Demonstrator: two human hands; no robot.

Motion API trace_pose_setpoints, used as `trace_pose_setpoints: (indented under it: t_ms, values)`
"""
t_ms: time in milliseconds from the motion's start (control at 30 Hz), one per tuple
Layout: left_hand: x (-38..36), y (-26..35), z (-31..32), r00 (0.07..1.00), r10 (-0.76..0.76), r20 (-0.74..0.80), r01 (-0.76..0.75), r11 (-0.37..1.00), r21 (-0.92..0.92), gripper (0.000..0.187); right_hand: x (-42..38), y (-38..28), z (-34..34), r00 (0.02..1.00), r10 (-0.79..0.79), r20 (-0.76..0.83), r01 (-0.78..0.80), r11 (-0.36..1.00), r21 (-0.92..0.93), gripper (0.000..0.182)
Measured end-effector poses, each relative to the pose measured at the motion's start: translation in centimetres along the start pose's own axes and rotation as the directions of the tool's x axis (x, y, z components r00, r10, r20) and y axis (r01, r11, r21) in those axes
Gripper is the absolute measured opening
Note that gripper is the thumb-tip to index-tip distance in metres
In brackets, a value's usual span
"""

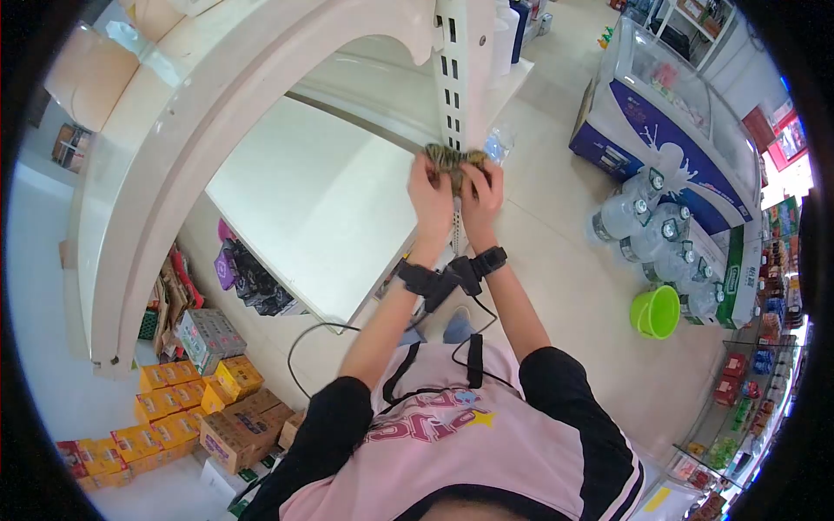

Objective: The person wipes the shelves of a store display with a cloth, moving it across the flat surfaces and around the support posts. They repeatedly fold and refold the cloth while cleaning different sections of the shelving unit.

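Observation:
A crumpled cloth (447, 158) with a mottled green, yellow and dark pattern is bunched between both hands, against or just in front of the white slotted upright post (452, 95). My left hand (430, 198) is closed on the cloth's left side, and my right hand (480, 200) grips its right side. Black straps with a cable sit on both wrists. Left of the hands lies a bare white shelf board (313, 200). Above it curves a large cream shelf bracket or panel (200, 95).
At right stand a chest freezer (669, 148), several large water bottles (656, 230) and a green bucket (654, 313). Yellow boxes (165, 399) and brown cartons (243, 430) are stacked at lower left. Black bags (261, 282) lie beside the board. A goods rack (738, 391) lines the right edge.

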State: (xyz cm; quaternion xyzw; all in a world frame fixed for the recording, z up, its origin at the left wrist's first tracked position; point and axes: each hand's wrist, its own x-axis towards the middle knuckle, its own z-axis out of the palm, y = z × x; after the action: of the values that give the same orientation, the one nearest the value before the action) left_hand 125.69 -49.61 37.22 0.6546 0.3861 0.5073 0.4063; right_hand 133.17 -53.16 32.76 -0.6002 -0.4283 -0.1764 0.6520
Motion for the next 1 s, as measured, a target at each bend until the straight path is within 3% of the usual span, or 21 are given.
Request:
trace_pose_setpoints:
  t_ms: [100,233,300,333,400,433,533,567,700,833,933,1000]
  values:
    - [-2.2,-1.0,1.7,0.995,0.015,-0.094,-0.004,0.993,0.121,0.019,-2.0,2.0,-0.8,0.990,0.041,0.136,-0.042,0.999,0.000,0.025]
    - [-3.0,-0.9,1.8,0.997,0.054,-0.058,-0.043,0.982,0.185,0.020,-2.8,3.5,-1.0,0.985,-0.001,0.170,-0.004,1.000,0.028,0.026]
    - [-3.2,-0.9,1.6,0.978,0.209,-0.013,-0.196,0.932,0.306,0.021,-3.4,3.4,-0.6,0.993,0.080,0.085,-0.082,0.996,0.022,0.031]
    - [-3.4,-1.0,1.6,0.979,0.205,-0.018,-0.189,0.930,0.315,0.021,-3.8,3.3,-0.5,0.992,0.084,0.093,-0.087,0.996,0.029,0.031]
    - [-3.9,-0.8,1.4,0.928,0.341,0.152,-0.373,0.826,0.423,0.022,-4.5,2.7,-0.4,0.912,0.401,0.084,-0.410,0.887,0.213,0.034]
    - [-4.0,-0.5,1.1,0.957,0.256,0.140,-0.291,0.865,0.408,0.022,-4.5,2.2,-0.5,0.891,0.440,0.114,-0.454,0.856,0.249,0.035]
    - [-3.4,-0.6,-0.7,0.969,0.209,0.135,-0.246,0.892,0.380,0.022,-5.5,1.7,-0.2,0.895,0.422,0.145,-0.446,0.833,0.326,0.037]
    - [-3.5,-0.2,-2.0,0.969,0.185,0.166,-0.238,0.881,0.410,0.020,-6.8,2.0,0.2,0.879,0.445,0.170,-0.472,0.768,0.432,0.038]
    - [-5.5,1.2,-6.8,0.961,0.182,0.209,-0.256,0.870,0.421,0.019,-9.5,-1.3,0.3,0.839,0.481,0.254,-0.544,0.742,0.391,0.036]
    - [-9.2,1.8,-11.8,0.981,-0.021,0.195,-0.075,0.880,0.469,0.020,-13.0,-5.2,0.0,0.849,0.452,0.275,-0.526,0.775,0.351,0.032]
    - [-11.3,2.9,-15.3,0.979,-0.093,0.180,-0.009,0.869,0.495,0.019,-17.4,-7.5,-1.2,0.754,0.442,0.487,-0.624,0.714,0.318,0.025]
    - [-12.3,4.2,-17.1,0.951,-0.299,0.083,0.233,0.866,0.443,0.019,-20.0,-9.2,-2.2,0.748,0.410,0.521,-0.616,0.720,0.318,0.024]
